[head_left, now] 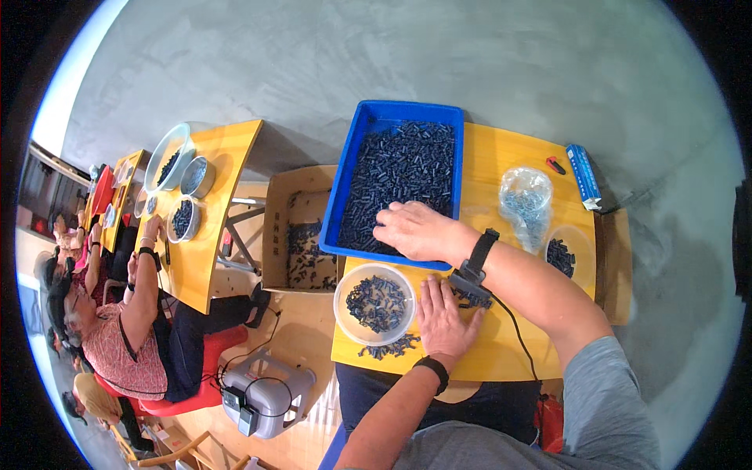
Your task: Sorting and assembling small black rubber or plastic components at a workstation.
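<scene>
Small dark blue-black rod-like pieces fill most of the deep blue rectangular plastic tray, jumbled every which way, faint sheen on some. More of them sit in the clear round plastic bowl just in front of the tray, on the yellow wooden tabletop, and a loose scatter lies at the bowl's near edge.

Right hand is over the tray's near right corner, fingers bent and close together, tips down at the pieces. Probably touching them; can't tell if it's gripping any, tips are partly hidden. Left hand is palm down on the tabletop right of the bowl, fingers extended, thumb out wide. Underside hidden.

Second small pile beside the left hand is partly covered by the right wrist. Clear round tub at right is cut off by the forearm. Individual piece ends too small to make out.
</scene>
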A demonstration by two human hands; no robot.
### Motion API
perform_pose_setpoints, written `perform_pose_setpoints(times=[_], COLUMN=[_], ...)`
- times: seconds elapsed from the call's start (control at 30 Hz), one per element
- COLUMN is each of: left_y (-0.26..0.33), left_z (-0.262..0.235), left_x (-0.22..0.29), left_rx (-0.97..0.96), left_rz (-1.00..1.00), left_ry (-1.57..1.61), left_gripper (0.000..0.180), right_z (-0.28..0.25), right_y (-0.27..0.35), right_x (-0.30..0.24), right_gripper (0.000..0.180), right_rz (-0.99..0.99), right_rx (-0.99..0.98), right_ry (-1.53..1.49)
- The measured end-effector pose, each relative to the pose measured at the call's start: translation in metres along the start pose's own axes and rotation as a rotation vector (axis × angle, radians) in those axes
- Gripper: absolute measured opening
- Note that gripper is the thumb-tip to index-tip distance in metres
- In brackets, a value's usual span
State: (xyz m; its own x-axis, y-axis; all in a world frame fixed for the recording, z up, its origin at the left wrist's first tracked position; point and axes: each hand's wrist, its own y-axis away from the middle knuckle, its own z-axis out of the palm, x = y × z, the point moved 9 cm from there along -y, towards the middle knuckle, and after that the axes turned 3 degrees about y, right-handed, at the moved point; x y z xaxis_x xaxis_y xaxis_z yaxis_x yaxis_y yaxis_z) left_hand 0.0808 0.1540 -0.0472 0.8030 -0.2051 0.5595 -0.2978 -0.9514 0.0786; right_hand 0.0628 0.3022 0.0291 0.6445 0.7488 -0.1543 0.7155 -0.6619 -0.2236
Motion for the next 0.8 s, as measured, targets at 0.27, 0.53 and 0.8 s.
perform_pose_setpoints(times=[0.27, 0.53, 0.8], left_y=[0.001, -0.001, -0.004], left_z=[-0.003, -0.004, -0.001], left_x=[-0.001, 0.004, -0.001], left_rx=[-0.006, -0.03, -0.015], left_rz=[-0.005, -0.005, -0.02], left_ry=[0.014, 0.091, 0.071], left_gripper=[0.088, 0.087, 0.089], right_z=[0.009, 0.038, 0.038], right_y=[-0.015, -0.023, -0.004], right_x=[-0.022, -0.003, 0.014], right_gripper=[0.014, 0.013, 0.027], right_rz=[-0.152, -0.213, -0.145], right_rx=[-0.099, -0.083, -0.18], right_ry=[0.128, -0.009, -0.03])
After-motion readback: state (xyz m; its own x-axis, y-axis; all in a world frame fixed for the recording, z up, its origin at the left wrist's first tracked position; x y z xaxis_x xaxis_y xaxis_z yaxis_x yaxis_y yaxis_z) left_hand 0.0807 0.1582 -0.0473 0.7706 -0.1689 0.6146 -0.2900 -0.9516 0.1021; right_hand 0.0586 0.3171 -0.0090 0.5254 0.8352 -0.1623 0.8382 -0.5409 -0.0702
